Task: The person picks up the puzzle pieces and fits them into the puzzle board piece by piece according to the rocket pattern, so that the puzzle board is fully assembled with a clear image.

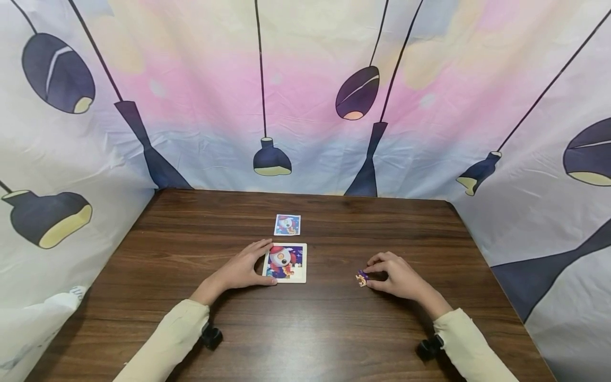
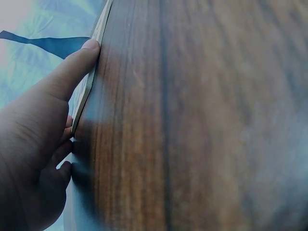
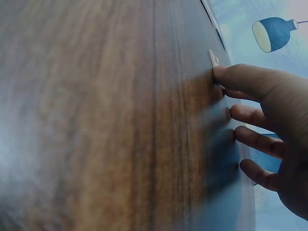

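A small square jigsaw puzzle board (image 1: 304, 263) with a pale frame lies on the table, showing a cartoon character on purple. Its lower right area is bare and cream coloured. My left hand (image 1: 241, 268) holds the board by its left side, thumb at the near edge and fingers at the far corner. In the left wrist view, the thumb (image 2: 83, 60) lies along the board's edge. Right of the board, my right hand (image 1: 398, 277) pinches a purple and orange puzzle piece (image 1: 361, 279) between thumb and forefinger, close over the table. The other right fingers spread apart.
Just beyond the board lies a square picture card (image 1: 287, 225) with a similar character. The brown wooden table (image 1: 315, 329) ends at a printed cloth backdrop (image 1: 305, 95) behind and at both sides. White plastic (image 1: 52, 313) sits at the left edge.
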A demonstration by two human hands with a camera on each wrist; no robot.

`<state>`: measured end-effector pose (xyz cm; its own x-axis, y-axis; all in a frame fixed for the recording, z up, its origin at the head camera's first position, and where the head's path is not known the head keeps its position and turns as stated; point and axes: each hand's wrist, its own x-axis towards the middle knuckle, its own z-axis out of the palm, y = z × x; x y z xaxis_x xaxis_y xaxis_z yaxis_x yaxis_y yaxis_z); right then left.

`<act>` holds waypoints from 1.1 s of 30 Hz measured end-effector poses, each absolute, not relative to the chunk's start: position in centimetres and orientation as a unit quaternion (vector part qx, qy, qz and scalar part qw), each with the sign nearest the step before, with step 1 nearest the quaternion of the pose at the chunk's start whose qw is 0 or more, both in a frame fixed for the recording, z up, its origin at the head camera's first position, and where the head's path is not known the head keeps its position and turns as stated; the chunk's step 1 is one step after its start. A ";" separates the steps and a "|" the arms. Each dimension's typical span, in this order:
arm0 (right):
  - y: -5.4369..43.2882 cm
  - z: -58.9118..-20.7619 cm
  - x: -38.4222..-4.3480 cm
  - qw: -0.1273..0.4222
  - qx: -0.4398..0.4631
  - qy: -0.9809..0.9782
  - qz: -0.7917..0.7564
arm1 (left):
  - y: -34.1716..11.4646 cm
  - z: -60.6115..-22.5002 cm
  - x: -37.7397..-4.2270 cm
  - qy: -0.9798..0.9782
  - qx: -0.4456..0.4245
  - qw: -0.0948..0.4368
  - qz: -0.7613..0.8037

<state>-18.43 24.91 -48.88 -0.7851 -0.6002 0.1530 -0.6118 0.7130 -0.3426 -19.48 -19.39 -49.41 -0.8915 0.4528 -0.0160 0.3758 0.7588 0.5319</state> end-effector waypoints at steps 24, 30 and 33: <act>16.8 -48.4 -20.0 0.091 0.324 -0.915 0.222 | -19.4 -49.4 -19.4 0.935 0.220 0.071 0.268; 14.4 -48.3 -20.0 0.082 0.329 -0.915 0.219 | -19.4 -49.4 -19.4 0.936 0.220 0.069 0.268; 13.3 -48.3 -19.9 0.073 0.334 -0.915 0.217 | -19.4 -49.3 -19.3 0.936 0.221 0.068 0.266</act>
<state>-19.93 13.30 -48.27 -0.7665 -0.5792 0.2775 -0.6421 0.6832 -0.3478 -19.30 -19.38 -49.30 -0.8934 0.4491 -0.0090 0.3770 0.7606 0.5285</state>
